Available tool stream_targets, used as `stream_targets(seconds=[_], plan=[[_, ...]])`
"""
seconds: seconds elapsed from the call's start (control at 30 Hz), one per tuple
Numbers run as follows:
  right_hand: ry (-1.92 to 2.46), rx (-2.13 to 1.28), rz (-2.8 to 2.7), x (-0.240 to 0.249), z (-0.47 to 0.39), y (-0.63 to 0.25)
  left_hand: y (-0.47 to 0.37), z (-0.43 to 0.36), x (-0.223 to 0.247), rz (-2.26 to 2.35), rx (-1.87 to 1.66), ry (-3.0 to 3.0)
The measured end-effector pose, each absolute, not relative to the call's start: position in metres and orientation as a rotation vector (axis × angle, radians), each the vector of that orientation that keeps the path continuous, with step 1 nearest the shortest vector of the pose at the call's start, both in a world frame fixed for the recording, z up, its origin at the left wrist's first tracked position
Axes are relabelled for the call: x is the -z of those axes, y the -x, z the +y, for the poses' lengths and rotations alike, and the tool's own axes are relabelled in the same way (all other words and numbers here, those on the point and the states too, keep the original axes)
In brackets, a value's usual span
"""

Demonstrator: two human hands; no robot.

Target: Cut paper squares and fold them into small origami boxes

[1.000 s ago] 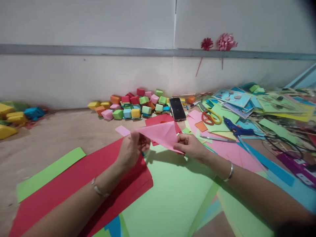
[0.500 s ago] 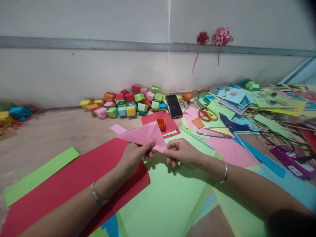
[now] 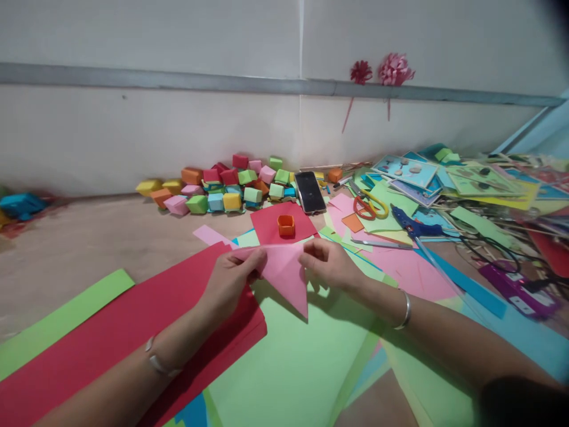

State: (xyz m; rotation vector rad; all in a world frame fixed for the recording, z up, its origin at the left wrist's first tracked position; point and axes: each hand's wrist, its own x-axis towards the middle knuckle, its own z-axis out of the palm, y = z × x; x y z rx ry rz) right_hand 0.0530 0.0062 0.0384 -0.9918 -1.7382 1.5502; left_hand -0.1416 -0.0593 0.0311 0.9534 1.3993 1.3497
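Observation:
A pink sheet of paper [image 3: 287,276], folded to a triangle, hangs between my hands with one point downward. My left hand [image 3: 235,273] pinches its left end between thumb and fingers. At its upper right corner my right hand [image 3: 326,261] grips the paper with thumb and forefinger. Under the hands lies a light green paper sheet [image 3: 275,362], with a red paper sheet [image 3: 146,323] to its left. Just beyond the pink paper, a small orange paper box [image 3: 286,226] stands on a red paper piece [image 3: 262,222].
Several coloured paper boxes [image 3: 231,201] are heaped by the wall, beside a phone [image 3: 310,193]. To the right lie scissors [image 3: 371,204], a blue glue gun [image 3: 415,225], a purple power strip [image 3: 520,287] and decorated cards [image 3: 406,171]. Two paper flowers [image 3: 395,69] are on the wall rail.
The pink paper has been turned so that a point now hangs down. My left hand has moved to its left end, my right hand up to its upper right corner.

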Motion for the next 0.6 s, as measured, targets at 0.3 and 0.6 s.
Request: stream_targets(seconds=[0.3, 0.6], plan=[[1.004, -1.517, -1.646, -0.041, 0.005, -0.051, 0.138, -0.063, -0.026, 1.369, -1.279, -0.808], [1.035, -1.552, -1.565, -0.034, 0.002, -0.048, 0.127, -0.062, -0.028, 1.385, -1.324, -0.618]])
